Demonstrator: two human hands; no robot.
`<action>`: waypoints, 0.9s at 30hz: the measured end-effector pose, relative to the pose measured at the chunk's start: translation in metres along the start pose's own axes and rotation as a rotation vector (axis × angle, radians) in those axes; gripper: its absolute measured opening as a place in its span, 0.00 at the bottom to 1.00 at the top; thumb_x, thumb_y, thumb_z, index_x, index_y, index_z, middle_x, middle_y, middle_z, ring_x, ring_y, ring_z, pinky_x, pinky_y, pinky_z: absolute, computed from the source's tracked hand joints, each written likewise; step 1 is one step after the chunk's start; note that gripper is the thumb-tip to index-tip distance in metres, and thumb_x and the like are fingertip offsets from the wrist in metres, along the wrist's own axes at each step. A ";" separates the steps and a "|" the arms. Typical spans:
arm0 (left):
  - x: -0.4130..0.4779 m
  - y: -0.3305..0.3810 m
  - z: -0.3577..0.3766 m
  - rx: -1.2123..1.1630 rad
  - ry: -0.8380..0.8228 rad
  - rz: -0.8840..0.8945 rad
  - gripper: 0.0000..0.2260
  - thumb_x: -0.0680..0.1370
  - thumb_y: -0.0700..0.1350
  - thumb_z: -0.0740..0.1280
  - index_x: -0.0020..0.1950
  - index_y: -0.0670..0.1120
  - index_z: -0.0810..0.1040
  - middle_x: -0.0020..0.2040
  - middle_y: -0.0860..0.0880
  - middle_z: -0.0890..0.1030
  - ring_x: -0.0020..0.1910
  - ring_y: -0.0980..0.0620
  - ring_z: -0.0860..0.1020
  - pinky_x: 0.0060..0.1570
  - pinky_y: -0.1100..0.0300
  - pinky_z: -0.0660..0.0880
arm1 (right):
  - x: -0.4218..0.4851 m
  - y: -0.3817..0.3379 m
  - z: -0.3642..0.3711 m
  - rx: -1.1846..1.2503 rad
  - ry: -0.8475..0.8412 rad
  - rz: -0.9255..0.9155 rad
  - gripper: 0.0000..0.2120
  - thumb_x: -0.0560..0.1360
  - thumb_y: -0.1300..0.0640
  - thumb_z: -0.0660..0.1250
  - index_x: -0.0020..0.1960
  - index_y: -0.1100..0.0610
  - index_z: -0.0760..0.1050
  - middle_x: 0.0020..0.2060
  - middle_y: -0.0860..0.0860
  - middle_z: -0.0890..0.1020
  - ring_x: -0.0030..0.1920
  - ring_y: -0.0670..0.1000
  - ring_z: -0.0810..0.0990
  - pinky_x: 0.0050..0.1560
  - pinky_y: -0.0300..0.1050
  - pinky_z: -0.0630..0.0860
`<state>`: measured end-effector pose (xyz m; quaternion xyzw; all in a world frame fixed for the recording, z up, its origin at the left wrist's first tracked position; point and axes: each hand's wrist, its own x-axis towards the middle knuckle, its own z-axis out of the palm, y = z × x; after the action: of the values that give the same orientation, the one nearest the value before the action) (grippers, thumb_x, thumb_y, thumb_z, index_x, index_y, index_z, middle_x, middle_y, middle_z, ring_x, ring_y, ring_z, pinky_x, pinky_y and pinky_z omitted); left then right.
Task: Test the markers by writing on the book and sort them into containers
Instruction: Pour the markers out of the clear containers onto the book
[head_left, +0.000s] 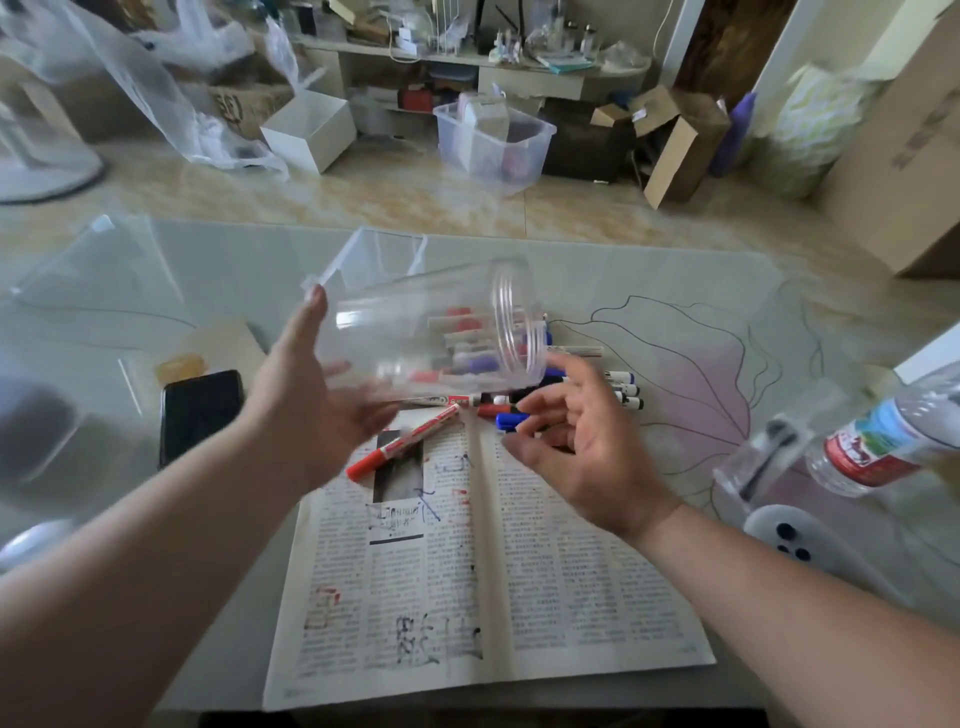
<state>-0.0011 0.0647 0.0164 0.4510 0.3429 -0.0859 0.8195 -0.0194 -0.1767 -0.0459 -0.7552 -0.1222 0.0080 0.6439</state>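
Markers (625, 388) lie below clear jar (431, 332) (tilted), left hand (311, 410) holding.

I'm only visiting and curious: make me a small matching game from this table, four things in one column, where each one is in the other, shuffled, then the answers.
Things
1. clear container
2. red marker
3. phone
4. water bottle

Places
A. flat on the table, left of the book
B. at the right edge of the view
C. tipped on its side above the marker pile, in the left hand
D. lying on the book's left page

Pairs: 1-C, 2-D, 3-A, 4-B
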 end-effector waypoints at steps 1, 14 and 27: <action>0.002 -0.008 0.006 -0.051 -0.045 -0.068 0.37 0.72 0.69 0.69 0.64 0.39 0.71 0.59 0.33 0.77 0.51 0.35 0.84 0.45 0.49 0.81 | 0.003 -0.007 -0.002 0.041 0.002 -0.016 0.28 0.67 0.47 0.78 0.63 0.35 0.71 0.51 0.51 0.81 0.50 0.54 0.83 0.52 0.47 0.82; 0.024 -0.049 0.058 0.235 -0.270 -0.260 0.36 0.77 0.71 0.60 0.63 0.39 0.73 0.56 0.33 0.82 0.47 0.32 0.84 0.39 0.48 0.81 | 0.049 -0.046 -0.048 -0.382 0.314 -0.283 0.21 0.69 0.39 0.75 0.50 0.53 0.75 0.48 0.45 0.79 0.51 0.47 0.80 0.50 0.41 0.78; 0.029 -0.065 0.055 0.897 -0.285 0.242 0.28 0.82 0.62 0.58 0.46 0.37 0.81 0.40 0.42 0.85 0.32 0.47 0.80 0.34 0.54 0.75 | 0.142 0.000 -0.123 -0.797 0.506 0.087 0.20 0.72 0.40 0.73 0.56 0.49 0.71 0.59 0.51 0.79 0.60 0.56 0.77 0.53 0.45 0.71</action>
<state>0.0180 -0.0120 -0.0267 0.7801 0.1014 -0.1901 0.5874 0.1392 -0.2687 -0.0041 -0.9261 0.0768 -0.1968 0.3127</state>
